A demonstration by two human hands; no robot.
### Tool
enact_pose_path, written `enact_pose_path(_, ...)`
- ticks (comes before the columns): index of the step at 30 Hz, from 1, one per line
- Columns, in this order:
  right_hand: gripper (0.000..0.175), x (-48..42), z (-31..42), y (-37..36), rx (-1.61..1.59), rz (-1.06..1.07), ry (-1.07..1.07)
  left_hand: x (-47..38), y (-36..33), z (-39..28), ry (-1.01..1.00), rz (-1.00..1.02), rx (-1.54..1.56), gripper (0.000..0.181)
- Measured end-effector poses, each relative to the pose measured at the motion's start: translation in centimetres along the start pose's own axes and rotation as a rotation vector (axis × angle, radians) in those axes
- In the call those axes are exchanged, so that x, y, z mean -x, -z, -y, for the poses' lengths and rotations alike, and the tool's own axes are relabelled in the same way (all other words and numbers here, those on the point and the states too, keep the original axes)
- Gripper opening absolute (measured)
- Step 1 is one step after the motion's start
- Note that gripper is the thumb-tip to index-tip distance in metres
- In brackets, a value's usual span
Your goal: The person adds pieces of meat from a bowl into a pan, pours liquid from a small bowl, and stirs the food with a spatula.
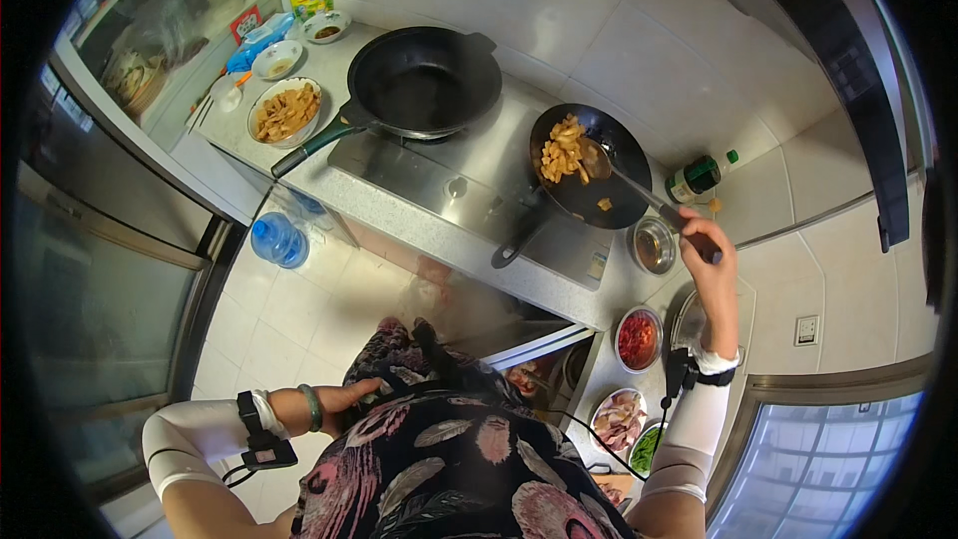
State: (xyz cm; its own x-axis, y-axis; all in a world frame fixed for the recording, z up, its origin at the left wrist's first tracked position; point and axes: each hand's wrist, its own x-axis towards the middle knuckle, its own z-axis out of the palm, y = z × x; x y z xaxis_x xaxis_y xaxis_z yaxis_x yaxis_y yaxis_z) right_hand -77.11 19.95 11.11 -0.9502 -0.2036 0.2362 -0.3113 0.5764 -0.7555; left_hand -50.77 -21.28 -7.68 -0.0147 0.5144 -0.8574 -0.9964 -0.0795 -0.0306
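Observation:
My right hand grips the dark handle of a cooking spatula. The spatula's head rests among browned, sliced food pieces in a black wok on the right of the stove. One small piece lies apart on the wok's near side. My left hand is against the patterned clothing at my waist, its fingers partly hidden. On the left burner stands a larger, deep black pan with its green-and-black handle over the counter edge; no food shows in it.
Left of the pan sits a bowl of similar cooked pieces. Near the wok are a metal bowl of liquid and a green-capped bottle. Closer are chopped red peppers, raw sliced meat and green pieces. A water jug stands on the floor.

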Motion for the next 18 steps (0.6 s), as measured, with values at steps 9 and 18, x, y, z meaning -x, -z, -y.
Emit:
enact_pose_path(9,0.013,-5.3,-4.9,1.0,-0.039,-0.189,0.007,1.5,-1.4,-0.4,0.014,-0.025,0.102,0.055)
enact_pose_path(18,0.015,-8.3,-4.9,-0.6,-0.287,0.010,-0.057,2.4,-2.2,0.2,0.005,-0.026,0.139,0.052)
